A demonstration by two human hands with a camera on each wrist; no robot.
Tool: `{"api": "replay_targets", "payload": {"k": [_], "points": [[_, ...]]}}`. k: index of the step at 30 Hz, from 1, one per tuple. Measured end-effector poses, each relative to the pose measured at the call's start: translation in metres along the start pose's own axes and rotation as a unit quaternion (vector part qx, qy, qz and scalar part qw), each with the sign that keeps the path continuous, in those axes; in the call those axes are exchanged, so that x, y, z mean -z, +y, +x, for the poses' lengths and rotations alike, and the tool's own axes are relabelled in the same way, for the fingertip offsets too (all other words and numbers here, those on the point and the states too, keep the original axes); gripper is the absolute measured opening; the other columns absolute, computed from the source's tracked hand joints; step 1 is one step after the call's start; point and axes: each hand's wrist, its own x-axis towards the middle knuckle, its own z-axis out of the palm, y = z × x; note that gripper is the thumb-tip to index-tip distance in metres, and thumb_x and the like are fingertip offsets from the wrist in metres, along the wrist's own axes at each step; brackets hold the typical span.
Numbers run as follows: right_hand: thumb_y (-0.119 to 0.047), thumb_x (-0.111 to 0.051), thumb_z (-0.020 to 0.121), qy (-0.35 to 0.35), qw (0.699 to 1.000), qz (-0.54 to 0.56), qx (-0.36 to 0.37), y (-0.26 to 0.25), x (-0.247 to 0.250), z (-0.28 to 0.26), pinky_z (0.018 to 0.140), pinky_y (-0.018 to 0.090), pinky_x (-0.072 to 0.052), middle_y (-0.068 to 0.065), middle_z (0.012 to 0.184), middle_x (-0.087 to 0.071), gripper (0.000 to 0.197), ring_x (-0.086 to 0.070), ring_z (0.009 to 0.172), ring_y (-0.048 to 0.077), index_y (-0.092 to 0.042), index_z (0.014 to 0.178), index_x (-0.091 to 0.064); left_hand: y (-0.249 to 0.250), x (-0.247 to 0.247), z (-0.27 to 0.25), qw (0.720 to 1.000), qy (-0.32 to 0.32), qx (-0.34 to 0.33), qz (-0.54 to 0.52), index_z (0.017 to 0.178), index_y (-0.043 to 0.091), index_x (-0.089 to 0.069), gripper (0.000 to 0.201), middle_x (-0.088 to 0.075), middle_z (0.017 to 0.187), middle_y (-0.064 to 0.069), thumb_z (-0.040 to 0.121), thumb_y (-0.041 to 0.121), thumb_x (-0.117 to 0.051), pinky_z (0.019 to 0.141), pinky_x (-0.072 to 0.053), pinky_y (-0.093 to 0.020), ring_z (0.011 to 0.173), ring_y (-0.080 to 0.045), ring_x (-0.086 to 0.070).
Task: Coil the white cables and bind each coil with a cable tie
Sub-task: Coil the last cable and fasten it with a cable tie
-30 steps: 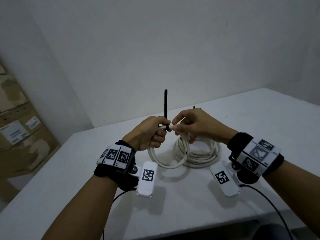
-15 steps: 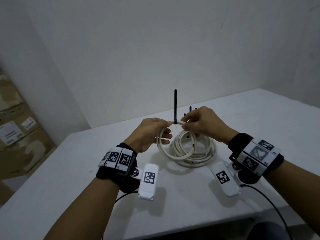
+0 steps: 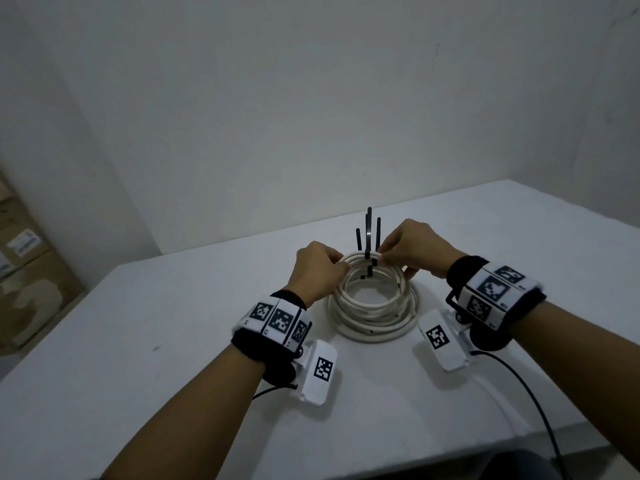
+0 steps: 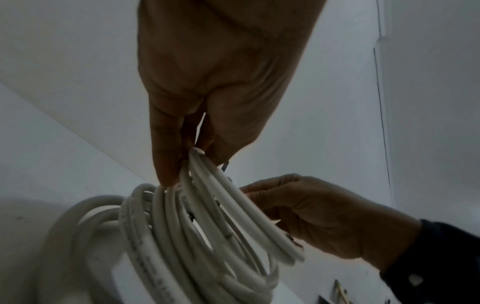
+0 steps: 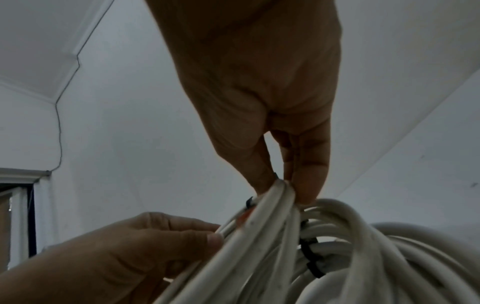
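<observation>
A white cable coil (image 3: pixel 360 262) bound by a black cable tie (image 3: pixel 367 237) sits on top of a pile of tied coils (image 3: pixel 374 322) on the table. The tie's tail stands upright beside two other tails. My left hand (image 3: pixel 341 268) pinches the coil's left side and my right hand (image 3: pixel 383 259) pinches its right side. The left wrist view shows my left hand (image 4: pixel 187 164) gripping the coil's strands (image 4: pixel 207 226). In the right wrist view my right hand (image 5: pixel 283 189) pinches the strands (image 5: pixel 272 236) above a black tie (image 5: pixel 310 257).
The white table (image 3: pixel 156 358) meets the wall behind the coils. Cardboard boxes (image 3: pixel 27 271) are stacked at the left beyond the table's edge. A black wire (image 3: pixel 519 386) trails from my right wrist across the near right of the table.
Both hands moved away from me and lowered the tied coil onto the pile. My left hand went from a fist at the tie to a pinch on the coil's left side.
</observation>
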Motion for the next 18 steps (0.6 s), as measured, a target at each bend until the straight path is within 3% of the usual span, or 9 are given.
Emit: {"api": "replay_targets", "payload": {"k": [2,6,9,14,16,18], "points": [[-0.004,-0.069,0.081,-0.013,1.000,-0.013,-0.013,0.000,-0.002,0.003,0.050,0.027,-0.058,0.010,0.077,-0.068,0.012,-0.070,0.073,0.032,-0.001,0.091,-0.074,-0.003,-0.004,0.004,0.998,0.000,-0.016,0.053,0.081,-0.003,-0.074,0.020,-0.072,0.083,-0.022,0.086,0.014,-0.065,0.070,-0.055,-0.037,0.064,-0.023,-0.058],[-0.003,-0.068,0.082,-0.014,0.999,-0.026,-0.018,0.001,-0.002,0.009,0.050,0.028,-0.059,0.015,0.082,-0.069,0.009,-0.069,0.066,0.028,-0.002,0.090,-0.072,-0.007,-0.006,0.005,0.997,-0.006,-0.034,0.068,0.098,0.004,-0.075,0.020,-0.073,0.092,-0.012,0.089,0.017,-0.063,0.075,-0.052,-0.027,0.086,-0.023,-0.068],[-0.002,-0.067,0.080,-0.006,1.000,-0.020,-0.013,0.004,-0.001,0.012,0.048,0.027,-0.057,0.013,0.080,-0.068,0.011,-0.067,0.061,0.023,-0.001,0.090,-0.072,-0.008,-0.007,0.005,0.997,-0.003,-0.046,0.056,0.096,0.004,-0.075,0.018,-0.074,0.089,-0.012,0.090,0.016,-0.063,0.080,-0.056,-0.033,0.085,-0.024,-0.069],[-0.007,-0.066,0.084,-0.005,0.999,-0.034,-0.021,0.008,-0.006,0.010,0.044,0.023,-0.055,0.012,0.084,-0.067,0.013,-0.064,0.059,0.019,-0.001,0.095,-0.070,-0.009,-0.009,0.007,0.997,-0.020,-0.048,0.062,0.093,0.004,-0.075,0.022,-0.073,0.086,-0.013,0.091,0.022,-0.063,0.079,-0.056,-0.037,0.086,-0.027,-0.069],[-0.009,-0.067,0.084,-0.007,0.999,-0.032,-0.015,0.009,-0.006,0.010,0.042,0.021,-0.054,0.011,0.086,-0.065,0.017,-0.062,0.059,0.017,-0.001,0.100,-0.067,-0.009,-0.010,0.006,0.997,-0.016,-0.036,0.068,0.102,0.003,-0.073,0.032,-0.072,0.095,-0.012,0.091,0.032,-0.063,0.084,-0.054,-0.035,0.094,-0.026,-0.067],[-0.011,-0.069,0.083,-0.005,0.999,-0.028,-0.014,0.007,-0.005,0.009,0.042,0.020,-0.052,0.007,0.085,-0.060,0.024,-0.060,0.060,0.015,-0.003,0.105,-0.064,-0.008,-0.011,0.005,0.997,-0.009,-0.015,0.072,0.123,0.002,-0.062,0.049,-0.067,0.114,-0.012,0.090,0.039,-0.063,0.093,-0.048,-0.031,0.109,-0.025,-0.062]]}}
